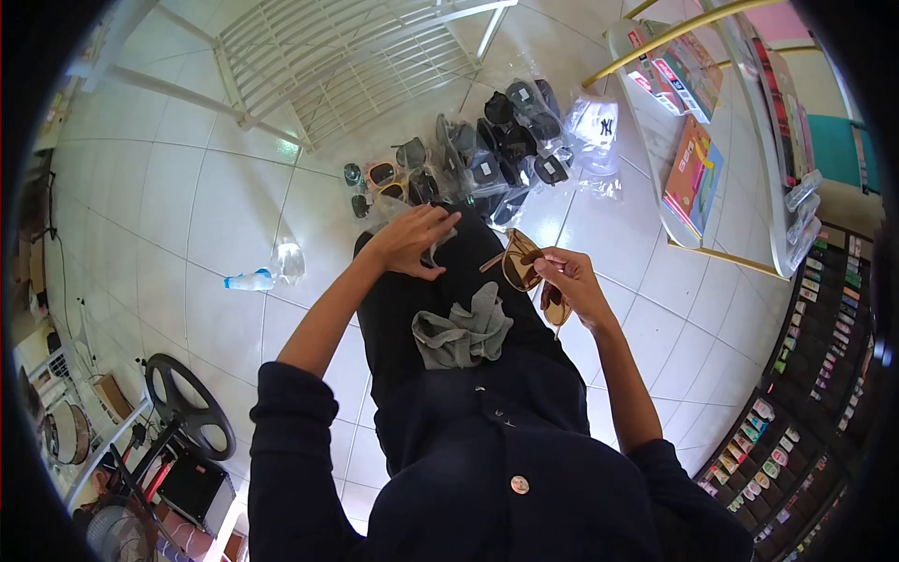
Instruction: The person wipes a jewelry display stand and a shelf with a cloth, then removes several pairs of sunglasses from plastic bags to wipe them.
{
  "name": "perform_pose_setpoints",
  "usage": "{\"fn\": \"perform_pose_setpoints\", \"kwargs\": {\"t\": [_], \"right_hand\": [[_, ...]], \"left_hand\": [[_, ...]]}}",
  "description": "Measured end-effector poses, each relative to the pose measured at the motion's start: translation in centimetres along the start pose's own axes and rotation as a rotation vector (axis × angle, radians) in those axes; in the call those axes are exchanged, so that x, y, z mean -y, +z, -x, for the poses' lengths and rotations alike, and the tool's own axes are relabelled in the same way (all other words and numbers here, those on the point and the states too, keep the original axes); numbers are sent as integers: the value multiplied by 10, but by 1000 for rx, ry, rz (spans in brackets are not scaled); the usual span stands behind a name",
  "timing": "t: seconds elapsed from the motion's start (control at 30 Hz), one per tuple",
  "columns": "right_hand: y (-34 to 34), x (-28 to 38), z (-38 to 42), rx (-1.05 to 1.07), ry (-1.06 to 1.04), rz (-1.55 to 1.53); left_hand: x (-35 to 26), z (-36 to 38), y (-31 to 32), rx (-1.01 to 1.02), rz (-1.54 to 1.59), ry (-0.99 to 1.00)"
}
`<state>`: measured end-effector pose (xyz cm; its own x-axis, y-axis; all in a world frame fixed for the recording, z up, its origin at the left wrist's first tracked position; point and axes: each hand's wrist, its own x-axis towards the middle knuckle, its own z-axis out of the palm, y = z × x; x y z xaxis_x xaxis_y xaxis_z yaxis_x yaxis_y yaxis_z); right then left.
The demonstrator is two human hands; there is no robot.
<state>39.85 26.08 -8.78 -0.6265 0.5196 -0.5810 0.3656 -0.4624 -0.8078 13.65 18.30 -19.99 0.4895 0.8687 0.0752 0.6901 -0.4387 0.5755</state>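
My right hand (576, 286) grips a pair of brown-lensed sunglasses (521, 260) between thumb and fingers, out over the right side of my lap. Above my dark-clad knees, my left hand (412, 245) is open, its thumb and fingers spread. A bit of greyish, see-through material (438, 248) shows beside its fingers, partly hidden by them. On my lap lies a crumpled grey cloth (462, 330), touched by neither hand.
Past my knees, several sunglasses in clear plastic bags (482, 155) lie on the tiled floor, near a white cap (593, 126). A spray bottle (249, 280) lies to the left. Around me stand a white rack (351, 66), a shelf with books (693, 178) and a dark display (796, 375).
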Motion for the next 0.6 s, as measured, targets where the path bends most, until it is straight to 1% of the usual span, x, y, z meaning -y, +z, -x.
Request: {"fn": "perform_pose_setpoints", "kwargs": {"t": [0.03, 0.07, 0.13, 0.17, 0.23, 0.27, 0.3, 0.33, 0.37, 0.4, 0.43, 0.5, 0.53, 0.6], "right_hand": [[1, 0, 0, -1, 1, -3], [3, 2, -1, 24, -9, -2], [10, 7, -1, 49, -24, -1], [17, 12, 1, 61, -24, 24], [24, 22, 9, 67, -20, 44], [26, 29, 13, 137, -138, 235], [28, 31, 15, 208, -260, 427], [33, 27, 15, 186, -447, 480], [34, 28, 18, 186, -447, 480], [35, 34, 22, 177, -481, 537], [36, 39, 25, 168, -517, 594], [35, 46, 28, 189, -504, 607], [35, 48, 30, 208, -488, 620], [35, 51, 31, 230, -494, 614]], "left_hand": [[-5, 2, -3, -127, 102, -64], [-12, 4, -4, -125, 103, -65], [-25, 6, -8, -235, 273, -159], [-36, 4, -15, -234, 272, -156], [-61, 1, -26, -272, 518, -215], [-71, 0, -27, -325, 675, -208], [-79, -1, -30, -323, 677, -207], [-86, -1, -33, -324, 804, -195], [-94, 0, -33, -326, 930, -183], [-101, -1, -29, -387, 985, -176], [-106, -1, -28, -390, 983, -177], [-113, 0, -27, -463, 1122, -146], [-115, 1, -27, -463, 1121, -143], [-119, 2, -30, -453, 1250, -175]]}}
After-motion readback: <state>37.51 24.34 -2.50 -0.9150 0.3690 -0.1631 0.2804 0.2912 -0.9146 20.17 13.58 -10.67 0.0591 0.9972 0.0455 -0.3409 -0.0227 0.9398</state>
